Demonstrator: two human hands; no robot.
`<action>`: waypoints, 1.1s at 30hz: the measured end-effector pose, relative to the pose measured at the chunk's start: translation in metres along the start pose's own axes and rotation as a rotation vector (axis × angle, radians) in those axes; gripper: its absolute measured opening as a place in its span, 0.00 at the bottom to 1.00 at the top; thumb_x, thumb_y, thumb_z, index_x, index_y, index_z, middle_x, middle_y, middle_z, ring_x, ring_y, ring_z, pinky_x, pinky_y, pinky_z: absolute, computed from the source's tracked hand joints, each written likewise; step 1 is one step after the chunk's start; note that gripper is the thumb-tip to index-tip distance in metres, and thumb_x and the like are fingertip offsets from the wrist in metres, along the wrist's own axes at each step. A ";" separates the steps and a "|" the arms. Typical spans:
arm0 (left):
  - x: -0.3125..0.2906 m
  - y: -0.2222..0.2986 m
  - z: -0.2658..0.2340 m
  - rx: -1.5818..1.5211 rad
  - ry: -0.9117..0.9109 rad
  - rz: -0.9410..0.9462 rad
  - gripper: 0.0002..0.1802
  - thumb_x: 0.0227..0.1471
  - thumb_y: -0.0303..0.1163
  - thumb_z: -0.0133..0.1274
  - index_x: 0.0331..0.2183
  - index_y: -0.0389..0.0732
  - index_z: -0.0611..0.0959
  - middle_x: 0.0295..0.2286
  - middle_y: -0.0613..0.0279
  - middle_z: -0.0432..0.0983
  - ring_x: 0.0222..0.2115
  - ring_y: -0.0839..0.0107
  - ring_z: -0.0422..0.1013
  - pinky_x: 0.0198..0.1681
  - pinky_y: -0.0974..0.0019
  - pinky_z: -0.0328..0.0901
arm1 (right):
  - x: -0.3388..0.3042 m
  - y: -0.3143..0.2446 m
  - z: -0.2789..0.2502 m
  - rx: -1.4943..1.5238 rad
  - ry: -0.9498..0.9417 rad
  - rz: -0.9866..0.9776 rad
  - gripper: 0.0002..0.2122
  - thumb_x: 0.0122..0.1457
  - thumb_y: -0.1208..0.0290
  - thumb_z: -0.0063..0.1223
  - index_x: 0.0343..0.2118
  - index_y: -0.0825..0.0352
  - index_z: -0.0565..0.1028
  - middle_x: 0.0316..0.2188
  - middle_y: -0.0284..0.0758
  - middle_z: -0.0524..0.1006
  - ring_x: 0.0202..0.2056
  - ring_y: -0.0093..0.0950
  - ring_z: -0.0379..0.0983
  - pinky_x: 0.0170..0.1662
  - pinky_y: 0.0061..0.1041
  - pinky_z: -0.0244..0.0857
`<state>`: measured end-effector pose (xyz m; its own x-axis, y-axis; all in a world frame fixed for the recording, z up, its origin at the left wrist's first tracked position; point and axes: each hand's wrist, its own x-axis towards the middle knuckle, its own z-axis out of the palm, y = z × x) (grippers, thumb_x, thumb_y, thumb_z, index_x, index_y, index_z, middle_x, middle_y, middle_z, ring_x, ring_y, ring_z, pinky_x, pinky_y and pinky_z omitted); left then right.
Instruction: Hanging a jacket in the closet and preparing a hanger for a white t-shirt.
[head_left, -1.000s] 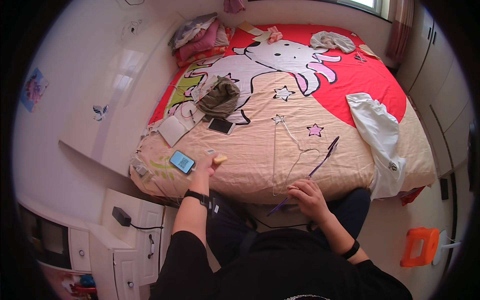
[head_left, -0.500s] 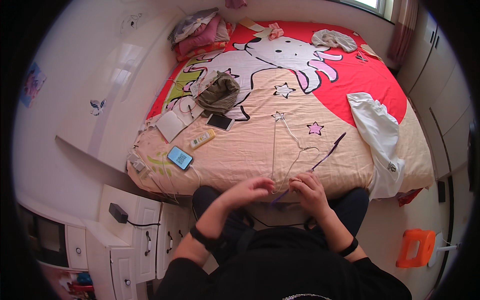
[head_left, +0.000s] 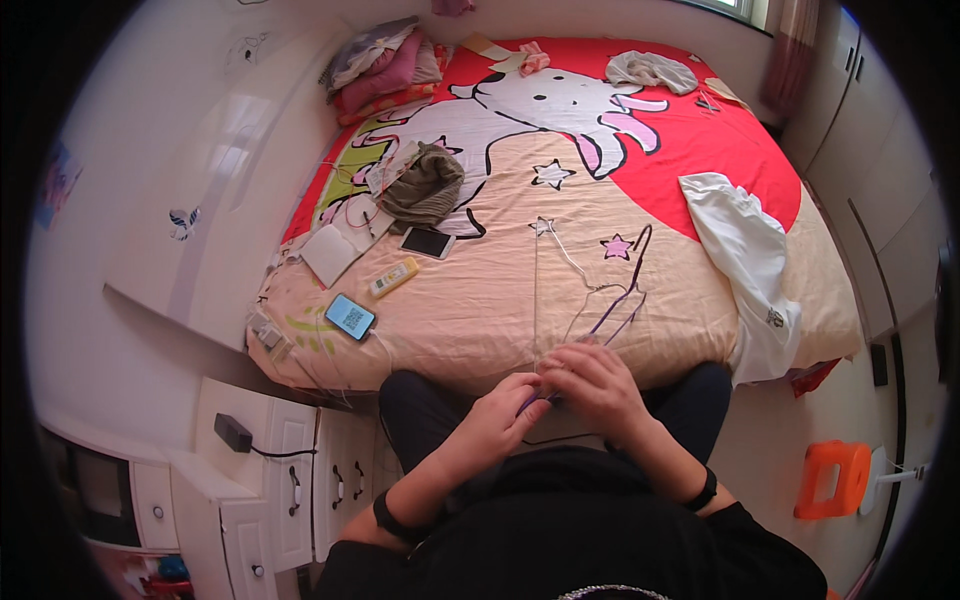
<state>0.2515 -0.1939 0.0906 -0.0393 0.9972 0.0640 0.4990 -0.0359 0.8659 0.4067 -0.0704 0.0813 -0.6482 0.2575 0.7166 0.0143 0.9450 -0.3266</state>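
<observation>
A thin purple strip (head_left: 636, 285) runs from my hands up over the bed, its far end doubled back in a narrow loop. My left hand (head_left: 507, 408) is closed on a short purple part of it, low over the bed's near edge. Against it, my right hand (head_left: 600, 390) is closed with bent fingers around the same strip; its fingertips are partly hidden. A thin white wire hanger (head_left: 568, 256) lies on the bedsheet just beyond, with its near corner by my fingers. Whether my fingers also grip the wire cannot be made out.
On the bed (head_left: 470, 330) lie a lit phone (head_left: 351, 316), a yellow bottle (head_left: 394, 277), a white phone (head_left: 428, 242), an olive cloth (head_left: 425, 188) and a white garment (head_left: 738, 250). White drawers (head_left: 340, 470) stand at left, an orange stool (head_left: 832, 480) at right.
My left hand has come right to meet my right hand and closed on the purple strip. The strip's far end, straight before, is now looped back. The whole view has shifted slightly.
</observation>
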 end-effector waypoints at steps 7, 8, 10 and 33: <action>0.005 0.026 0.001 0.297 0.040 0.078 0.12 0.57 0.33 0.47 0.35 0.32 0.76 0.32 0.50 0.73 0.31 0.55 0.73 0.33 0.62 0.68 | -0.001 -0.007 -0.006 0.024 -0.028 -0.049 0.15 0.45 0.73 0.51 0.39 0.65 0.75 0.39 0.33 0.73 0.41 0.31 0.71 0.45 0.30 0.66; 0.007 0.027 0.001 0.307 0.024 0.051 0.12 0.56 0.33 0.47 0.34 0.32 0.76 0.32 0.49 0.73 0.31 0.52 0.72 0.34 0.60 0.67 | -0.003 -0.003 -0.007 0.019 -0.027 -0.046 0.15 0.44 0.73 0.52 0.38 0.65 0.75 0.38 0.33 0.73 0.40 0.31 0.71 0.44 0.29 0.66; 0.012 0.029 0.002 0.311 -0.011 0.033 0.11 0.55 0.32 0.48 0.34 0.32 0.76 0.32 0.48 0.73 0.31 0.49 0.70 0.34 0.59 0.66 | -0.009 0.009 -0.005 -0.011 -0.012 -0.022 0.14 0.44 0.73 0.52 0.38 0.65 0.75 0.38 0.33 0.73 0.40 0.31 0.71 0.44 0.29 0.66; 0.038 0.024 0.043 -0.579 -0.003 -0.203 0.22 0.61 0.42 0.43 0.31 0.30 0.77 0.33 0.56 0.77 0.27 0.77 0.73 0.33 0.73 0.66 | -0.026 0.065 -0.042 -0.113 0.074 0.018 0.11 0.46 0.74 0.51 0.35 0.63 0.75 0.39 0.32 0.74 0.43 0.29 0.71 0.46 0.29 0.68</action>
<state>0.2989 -0.1545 0.0924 -0.0811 0.9880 -0.1317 -0.0702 0.1262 0.9895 0.4564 -0.0076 0.0674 -0.5893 0.2849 0.7560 0.1138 0.9557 -0.2715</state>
